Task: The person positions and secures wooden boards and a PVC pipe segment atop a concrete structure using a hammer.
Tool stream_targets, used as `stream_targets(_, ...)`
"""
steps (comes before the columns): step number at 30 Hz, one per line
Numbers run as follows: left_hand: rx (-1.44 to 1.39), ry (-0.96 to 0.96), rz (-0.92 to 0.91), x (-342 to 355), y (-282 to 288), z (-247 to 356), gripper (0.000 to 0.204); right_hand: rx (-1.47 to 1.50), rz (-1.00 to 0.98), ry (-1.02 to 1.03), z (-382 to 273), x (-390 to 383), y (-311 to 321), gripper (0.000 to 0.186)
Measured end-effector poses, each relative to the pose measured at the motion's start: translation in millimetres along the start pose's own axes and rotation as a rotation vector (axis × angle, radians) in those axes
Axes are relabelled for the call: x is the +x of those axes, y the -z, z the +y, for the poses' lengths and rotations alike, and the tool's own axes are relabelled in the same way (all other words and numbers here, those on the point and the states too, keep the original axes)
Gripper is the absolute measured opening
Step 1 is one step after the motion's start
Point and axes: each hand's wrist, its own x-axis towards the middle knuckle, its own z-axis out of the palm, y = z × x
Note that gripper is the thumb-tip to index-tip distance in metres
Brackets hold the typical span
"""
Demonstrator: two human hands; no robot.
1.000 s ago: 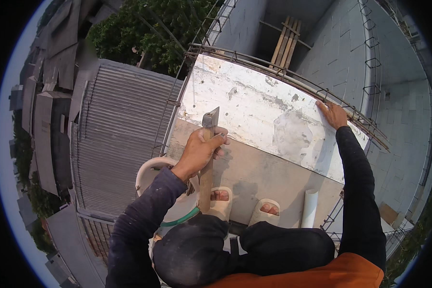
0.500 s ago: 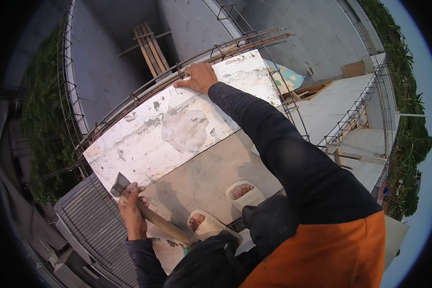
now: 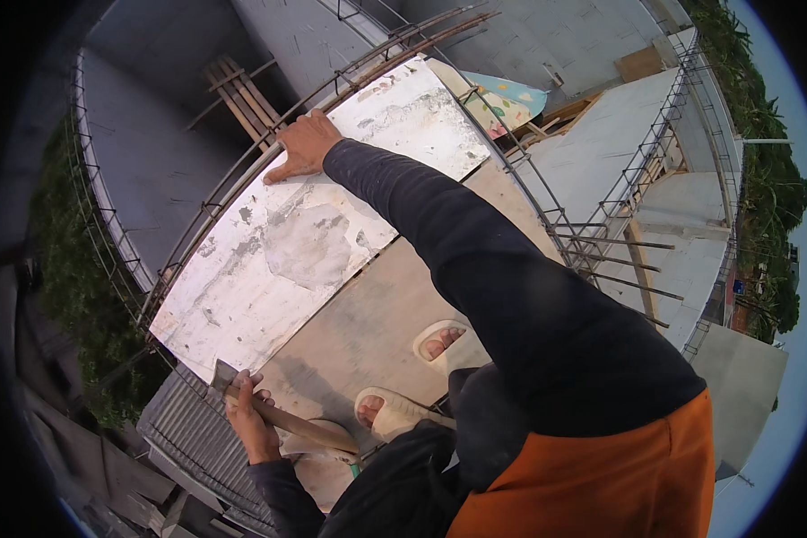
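One wooden-handled hammer [image 3: 305, 427] sits in the left hand [image 3: 251, 423], digits closed around its handle just behind the head, by the white panel's [image 3: 305, 247] near-left corner. The right hand [image 3: 307, 145] rests on that single panel's far edge, thumb spread; I cannot tell whether it grips. Two cream slide sandals [image 3: 406, 417] stand beyond the near edge.

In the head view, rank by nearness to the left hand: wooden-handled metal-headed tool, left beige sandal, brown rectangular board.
1. Tool: in the left hand's grip.
2. Left sandal: to the hand's right.
3. Brown board: upper right, farthest.
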Motion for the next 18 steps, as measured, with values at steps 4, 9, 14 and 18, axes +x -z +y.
stream_targets(4, -0.063, -0.033, 0.013, 3, -3, 2, 0.038, -0.015, -0.05, 0.08, 6, -2, 20, 0.109)
stream_targets(9, -0.157, -0.071, 0.085, 5, 13, 0, 0.026, -0.129, 0.049, 0.201, -39, -4, 70, 0.099)
stream_targets(14, -0.226, -0.118, -0.026, -10, 23, 4, 0.028, -0.294, 0.442, 0.308, -6, -56, 149, 0.082)
stream_targets(18, -0.313, -0.144, -0.075, -38, 30, -3, 0.031, -0.36, 0.621, 0.172, 27, -98, 272, 0.069)
